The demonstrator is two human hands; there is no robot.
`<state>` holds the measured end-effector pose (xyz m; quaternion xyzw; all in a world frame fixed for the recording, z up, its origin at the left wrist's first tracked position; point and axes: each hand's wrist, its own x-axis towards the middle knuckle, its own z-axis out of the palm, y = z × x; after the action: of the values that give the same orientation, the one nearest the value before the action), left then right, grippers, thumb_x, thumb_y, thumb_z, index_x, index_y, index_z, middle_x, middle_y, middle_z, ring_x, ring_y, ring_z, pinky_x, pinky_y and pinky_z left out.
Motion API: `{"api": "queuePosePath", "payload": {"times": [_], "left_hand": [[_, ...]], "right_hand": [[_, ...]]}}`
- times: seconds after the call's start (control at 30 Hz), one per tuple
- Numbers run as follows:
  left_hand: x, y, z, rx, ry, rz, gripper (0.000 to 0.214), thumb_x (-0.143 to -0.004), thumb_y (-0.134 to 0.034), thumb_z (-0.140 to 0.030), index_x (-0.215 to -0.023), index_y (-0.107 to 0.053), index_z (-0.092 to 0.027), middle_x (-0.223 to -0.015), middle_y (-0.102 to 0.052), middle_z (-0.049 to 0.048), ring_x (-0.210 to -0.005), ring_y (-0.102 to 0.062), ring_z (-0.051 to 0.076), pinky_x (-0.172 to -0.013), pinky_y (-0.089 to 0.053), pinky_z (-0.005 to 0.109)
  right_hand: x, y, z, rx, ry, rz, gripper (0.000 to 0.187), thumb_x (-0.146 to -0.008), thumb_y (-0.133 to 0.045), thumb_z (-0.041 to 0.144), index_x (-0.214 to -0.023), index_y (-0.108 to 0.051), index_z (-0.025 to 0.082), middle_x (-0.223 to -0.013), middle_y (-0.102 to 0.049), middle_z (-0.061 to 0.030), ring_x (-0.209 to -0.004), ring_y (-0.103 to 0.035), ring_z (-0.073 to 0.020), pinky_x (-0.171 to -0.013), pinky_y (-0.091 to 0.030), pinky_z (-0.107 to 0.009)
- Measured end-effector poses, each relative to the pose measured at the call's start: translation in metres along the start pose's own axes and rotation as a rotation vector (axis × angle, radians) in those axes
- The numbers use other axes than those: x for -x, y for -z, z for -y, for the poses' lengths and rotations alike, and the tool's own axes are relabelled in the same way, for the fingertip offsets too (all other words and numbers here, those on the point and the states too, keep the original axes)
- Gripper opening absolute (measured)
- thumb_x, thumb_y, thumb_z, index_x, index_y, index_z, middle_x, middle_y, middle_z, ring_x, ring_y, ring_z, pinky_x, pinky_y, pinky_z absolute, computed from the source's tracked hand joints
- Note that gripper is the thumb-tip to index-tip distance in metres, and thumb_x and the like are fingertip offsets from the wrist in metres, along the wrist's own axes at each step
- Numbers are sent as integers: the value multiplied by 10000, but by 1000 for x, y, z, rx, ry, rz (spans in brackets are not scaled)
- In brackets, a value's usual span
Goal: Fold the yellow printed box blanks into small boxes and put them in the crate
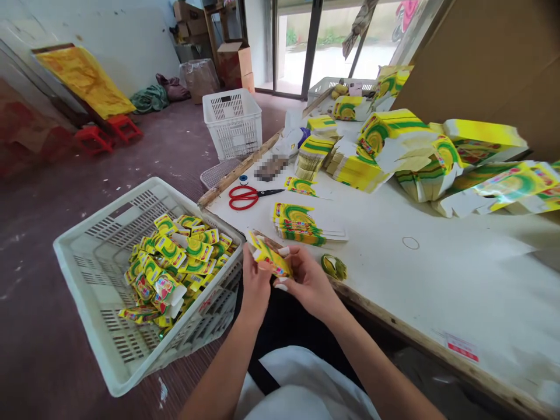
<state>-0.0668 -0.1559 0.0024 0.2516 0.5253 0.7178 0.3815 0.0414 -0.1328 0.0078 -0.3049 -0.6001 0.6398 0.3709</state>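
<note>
Between my two hands is a small yellow and green printed carton (pixel 272 260), held tilted over the table's near edge. My left hand (pixel 256 283) grips its left side, the thumb on the printed face. On the other end, my right hand (pixel 308 280) closes its fingers and thumb round the carton's edge; white covers show on some fingertips. Just beyond lies a stack of flat cartons (pixel 300 224) on the white table (pixel 376 245). A crumpled green and yellow wrapper bundle (pixel 333 266) sits right of my right hand.
To the left stands a white plastic crate (pixel 83 291) holding many small yellow cartons (pixel 175 262). Red-handled scissors (pixel 245 197) and a small round blue-topped item (pixel 244 180) lie on the table. Bundled cartons (pixel 359 166) fill its far side. Another white crate (pixel 231 125) stands behind.
</note>
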Motion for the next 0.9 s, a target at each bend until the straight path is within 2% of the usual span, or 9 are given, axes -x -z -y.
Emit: {"api": "queuePosePath", "payload": {"times": [0.13,0.3,0.43,0.5,0.57,0.63,0.7,0.8,0.9], "left_hand": [[-5,3,-1,-84,-69,-10,334,-580,-807,-366,-757,-602,-170,-670,-609,-37,-588,-541,98,-581,-469,211],[-10,11,1,-234,-145,-137,300,-749,-711,-406,-635,-583,-160,-587,-588,-37,-521,-512,86,-523,-442,195],[-8,15,-3,-359,-333,-122,289,-888,-575,-416,-1038,-642,-177,-1021,-695,65,-909,-668,164,-823,-531,267],[-4,13,-13,-420,-524,-150,443,-917,-540,-401,-1318,-477,-223,-1349,-546,110,-1225,-559,200,-1019,-457,329],[0,11,-26,-542,-718,-107,631,-889,-580,-437,-1430,-318,-246,-1488,-387,131,-1382,-397,239,-1121,-358,400],[2,11,-38,-742,-810,13,790,-809,-662,-508,-1442,-286,-223,-1492,-376,157,-1408,-348,290,-1155,-289,484],[2,13,-45,-985,-752,164,847,-733,-726,-537,-1402,-342,-188,-1424,-467,175,-1359,-414,328,-1153,-254,556],[-3,19,-44,-1247,-491,405,753,-691,-788,-438,-1300,-448,-155,-1290,-598,170,-1232,-543,344,-1138,-227,610],[-8,20,-37,-1174,-273,551,579,-708,-746,-270,-1222,-503,-161,-1204,-648,128,-1125,-614,296,-1062,-390,514]], "right_hand": [[1,6,-1,130,20,-9,230,-788,-595,235,-1009,-532,218,-802,-624,1,-711,-581,-159,-663,-460,-286],[-1,9,-4,394,143,-32,175,-845,-472,163,-921,-623,208,-782,-698,-19,-682,-640,-179,-623,-494,-285],[-9,26,-1,648,358,-301,315,-842,-455,102,-1000,-698,225,-901,-750,-43,-789,-679,-212,-691,-527,-322],[-11,33,6,784,478,-428,348,-861,-464,78,-1030,-715,249,-928,-754,-44,-820,-658,-217,-736,-525,-348],[-11,36,13,885,571,-429,358,-883,-480,65,-1034,-728,275,-931,-749,-43,-834,-626,-213,-761,-515,-357],[-10,35,19,944,652,-353,332,-894,-514,78,-1012,-741,289,-936,-739,-47,-849,-602,-211,-792,-505,-367],[-8,32,23,978,728,-303,306,-892,-542,86,-973,-747,297,-935,-731,-42,-874,-595,-206,-875,-481,-393],[-6,28,24,1045,785,-217,332,-882,-546,44,-913,-733,316,-947,-733,8,-984,-598,-188,-1062,-358,-431],[-1,26,22,1076,772,-32,354,-872,-530,17,-883,-709,322,-967,-724,45,-1144,-567,-172,-1159,-245,-422]]}}
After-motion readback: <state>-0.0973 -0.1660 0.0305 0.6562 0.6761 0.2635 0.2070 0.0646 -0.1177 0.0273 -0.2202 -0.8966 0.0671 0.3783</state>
